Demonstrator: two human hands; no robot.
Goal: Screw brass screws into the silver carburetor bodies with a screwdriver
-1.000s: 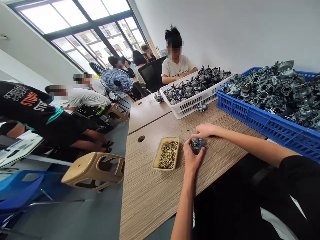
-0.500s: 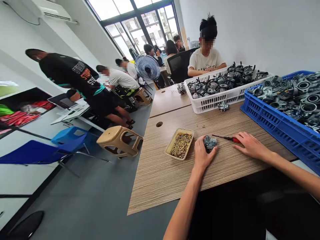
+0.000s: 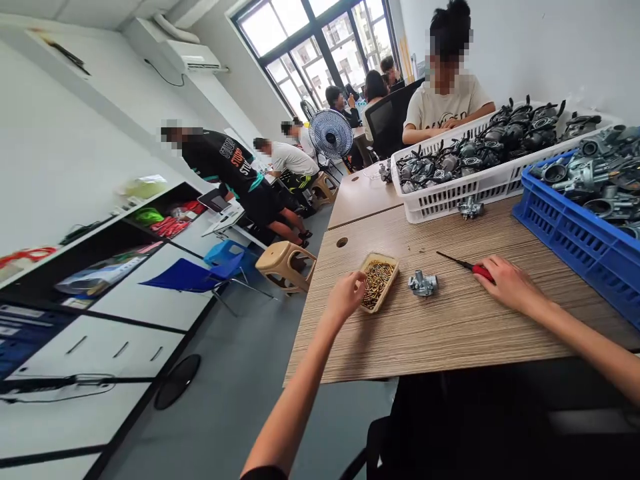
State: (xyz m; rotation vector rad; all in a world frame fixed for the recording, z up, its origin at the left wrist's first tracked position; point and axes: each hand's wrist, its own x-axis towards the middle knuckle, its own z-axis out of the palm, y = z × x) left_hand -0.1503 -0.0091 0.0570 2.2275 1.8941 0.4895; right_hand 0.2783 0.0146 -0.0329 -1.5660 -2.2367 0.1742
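My left hand (image 3: 346, 298) hovers at the near edge of a small beige tray (image 3: 379, 282) full of brass screws, fingers curled toward them. A grey metal carburetor (image 3: 423, 284) lies free on the wooden table (image 3: 450, 327) just right of the tray. My right hand (image 3: 505, 283) rests on the table, closed on the red handle of a screwdriver (image 3: 463, 265) whose dark shaft points toward the far left.
A white basket (image 3: 465, 187) and a blue crate (image 3: 565, 233) of carburetors stand at the back right, with one loose carburetor (image 3: 470, 209) before the basket. A person sits behind the basket. Others, a fan (image 3: 330, 135) and a beige stool (image 3: 286, 263) are to the left.
My left hand has let go of the carburetor and moved left to the screw tray. My right hand stays on the screwdriver. The view has swung to the left.
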